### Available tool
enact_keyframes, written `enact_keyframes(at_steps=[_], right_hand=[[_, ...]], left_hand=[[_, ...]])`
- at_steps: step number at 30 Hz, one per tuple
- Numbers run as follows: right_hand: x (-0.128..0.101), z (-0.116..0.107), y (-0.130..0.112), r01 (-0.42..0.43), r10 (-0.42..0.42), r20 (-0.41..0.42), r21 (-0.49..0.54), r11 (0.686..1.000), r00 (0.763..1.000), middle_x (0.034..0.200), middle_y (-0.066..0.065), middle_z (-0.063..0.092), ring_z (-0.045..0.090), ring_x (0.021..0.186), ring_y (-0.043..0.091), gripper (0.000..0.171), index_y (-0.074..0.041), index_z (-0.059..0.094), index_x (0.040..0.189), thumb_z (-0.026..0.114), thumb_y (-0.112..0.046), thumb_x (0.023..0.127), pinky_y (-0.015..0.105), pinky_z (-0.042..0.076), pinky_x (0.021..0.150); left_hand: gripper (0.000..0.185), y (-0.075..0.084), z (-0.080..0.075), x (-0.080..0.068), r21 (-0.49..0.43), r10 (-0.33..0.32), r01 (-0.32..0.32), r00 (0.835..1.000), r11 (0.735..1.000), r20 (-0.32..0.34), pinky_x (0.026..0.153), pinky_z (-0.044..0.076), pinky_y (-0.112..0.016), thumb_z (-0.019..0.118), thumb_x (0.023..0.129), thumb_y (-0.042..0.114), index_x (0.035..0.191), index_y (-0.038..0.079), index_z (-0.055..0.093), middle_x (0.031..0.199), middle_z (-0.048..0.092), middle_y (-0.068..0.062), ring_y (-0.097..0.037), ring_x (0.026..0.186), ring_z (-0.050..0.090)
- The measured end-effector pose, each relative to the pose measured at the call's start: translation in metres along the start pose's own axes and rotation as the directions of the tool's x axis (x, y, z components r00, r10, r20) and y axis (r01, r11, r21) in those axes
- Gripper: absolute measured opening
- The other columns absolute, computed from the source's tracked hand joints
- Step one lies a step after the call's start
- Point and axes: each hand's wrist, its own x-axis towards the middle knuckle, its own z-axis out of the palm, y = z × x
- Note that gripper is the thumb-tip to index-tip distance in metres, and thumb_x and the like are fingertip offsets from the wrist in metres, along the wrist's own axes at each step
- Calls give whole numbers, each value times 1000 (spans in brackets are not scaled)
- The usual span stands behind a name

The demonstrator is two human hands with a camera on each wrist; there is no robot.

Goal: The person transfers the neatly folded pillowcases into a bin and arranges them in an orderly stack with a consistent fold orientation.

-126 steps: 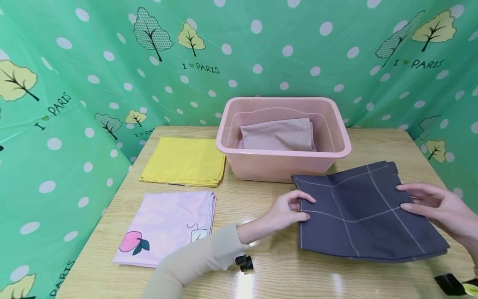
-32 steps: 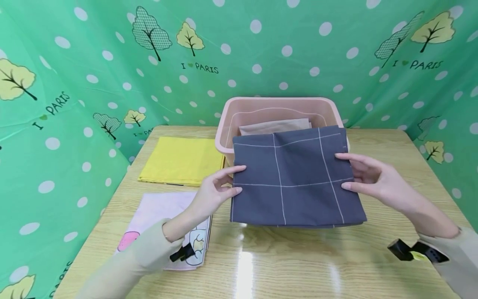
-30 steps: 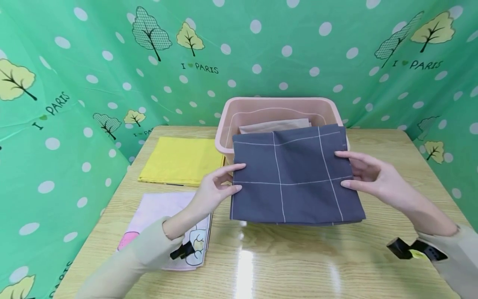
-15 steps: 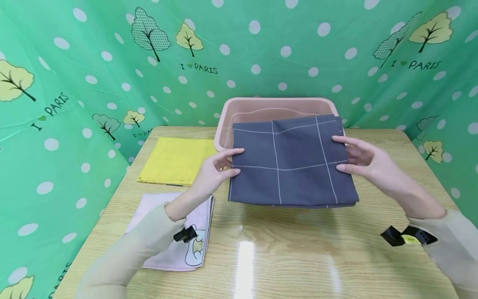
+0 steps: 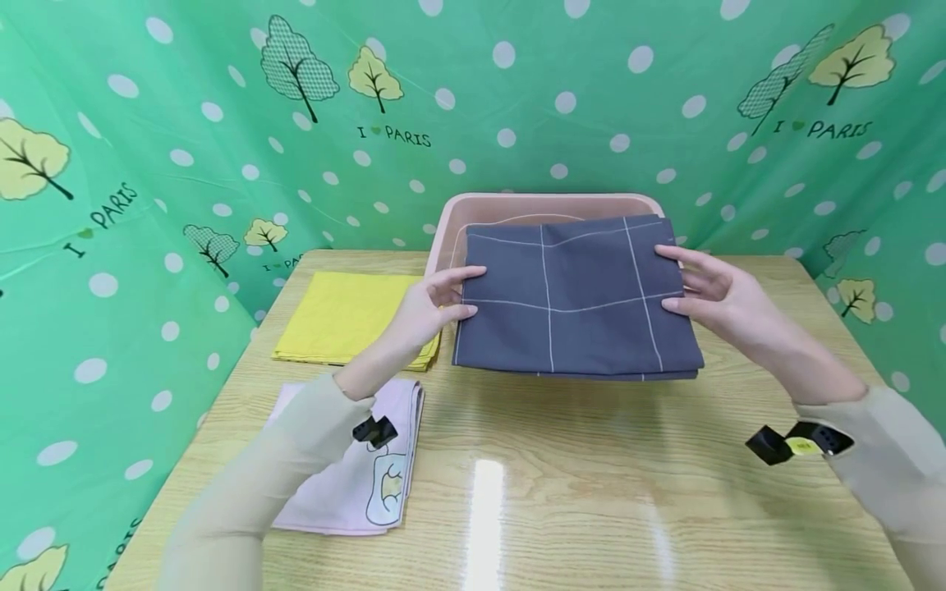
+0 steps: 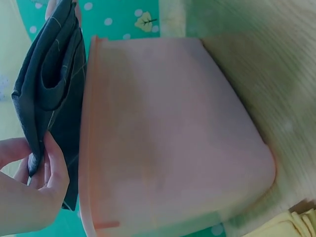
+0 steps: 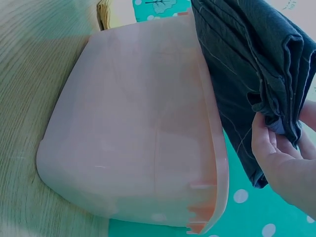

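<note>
The folded grey cloth (image 5: 576,295) has been lifted from the right part of the table (image 5: 562,509) and carried forward and upward. It is now held level above the pink tub (image 5: 458,215), covering most of the opening, whereas half a second earlier its near edge hung lower and nearer the person. The beige cloth seen in the tub earlier is now hidden beneath it.

The left hand (image 5: 432,308) pinches the left edge of the cloth between thumb and fingers; the right hand (image 5: 705,287) pinches the right edge in the same manner. Both wrist views confirm the grip: the folded layers are clamped at the fingertips, with the cloth hanging just above the tub rim (image 6: 86,148).

The yellow cloth (image 5: 347,316) and the pale pink printed cloth (image 5: 355,484) remain flat on the left part of the table.

The cloth is judged to be positioned over the tub, not yet released into it.
</note>
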Motion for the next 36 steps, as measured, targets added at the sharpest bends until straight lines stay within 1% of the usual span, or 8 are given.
enact_keyframes(at_steps=[7,11,15,20,23,27,32,36], right_hand=[[10,-2,-6,-86,85,-88,-1,996,992,129,4,43,55,102,9,59,-20,38,135,57,1,83,19,47,78],[16,-4,-11,-177,166,-138,-71,982,976,147,8,14,25,130,16,61,-28,37,135,60,-6,83,13,44,79],[22,-5,-14,-202,192,-144,-63,977,971,148,9,-3,1,134,23,62,-28,36,135,62,-8,82,12,44,79],[28,-6,-17,-213,211,-156,8,977,965,147,11,-6,7,134,23,63,-28,38,134,63,-7,81,16,46,79],[31,-7,-19,-228,229,-171,26,973,958,148,11,-2,25,129,17,63,-29,39,134,64,-7,80,17,47,78],[37,-9,-21,-233,238,-187,49,971,953,148,11,1,52,103,4,65,-28,39,134,66,-8,78,17,48,76],[45,-11,-23,-223,239,-192,103,969,952,148,12,2,58,89,3,67,-24,37,135,66,-4,77,17,49,72],[51,-13,-25,-231,252,-196,123,965,948,148,11,-2,58,88,3,70,-23,36,136,67,-4,76,17,49,70]], left_hand=[[49,2,-3,16,-39,-39,39,999,998,5,64,44,-17,59,75,-10,122,4,52,83,51,2,-7,69,51],[49,1,-5,24,-32,-45,46,999,998,10,65,45,-18,59,76,-9,123,5,52,85,54,1,-7,70,53],[50,3,-6,31,-32,-91,91,996,995,7,61,48,-19,60,76,-8,123,9,53,89,58,-2,-7,66,54],[52,7,-6,40,-26,-182,181,983,983,-7,52,49,-21,61,77,-5,124,15,53,88,59,-4,-6,57,53],[52,10,-7,45,-33,-201,200,980,979,-10,54,52,-25,62,77,-5,124,16,53,92,59,-10,-8,60,56],[51,11,-8,52,-21,-197,197,980,980,-13,59,52,-27,61,78,-5,123,17,54,111,57,-9,-11,66,57],[51,10,-8,62,36,-181,182,983,983,-28,61,49,-24,62,77,-4,121,19,56,89,61,-10,-11,63,56],[51,12,-9,69,40,-155,156,987,987,-33,58,46,-20,61,76,-7,121,17,56,95,62,-7,-10,58,52]])
